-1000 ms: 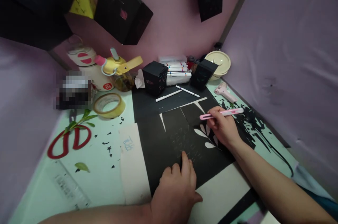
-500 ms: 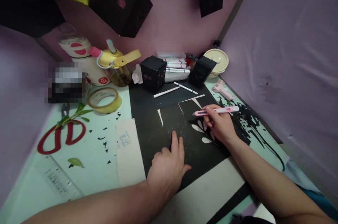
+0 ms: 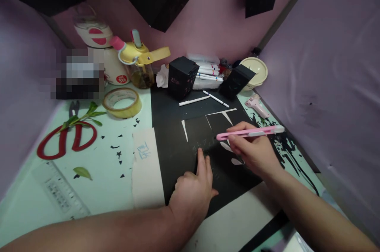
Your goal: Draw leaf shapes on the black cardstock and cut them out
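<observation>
My right hand grips a pink craft knife, its tip end pointing left above a black sheet of paper. Faint pale marks are drawn on that sheet. White slits and leaf-shaped openings show in it, some of them covered by my right hand. My left hand presses on the paper with index and middle fingers stretched forward and the thumb out to the side; its other fingers are curled under. White paper with blue writing lies under the sheet's left side.
Left lie red-handled scissors, a clear ruler and a tape roll. Black boxes, markers, a bowl and a yellow-topped bottle stand behind. A glue gun and black scraps are right.
My right hand has drawn the craft knife nearer and turned it, lifting its rear end. My left hand stays pressed on the paper. The camera view has shifted somewhat.
</observation>
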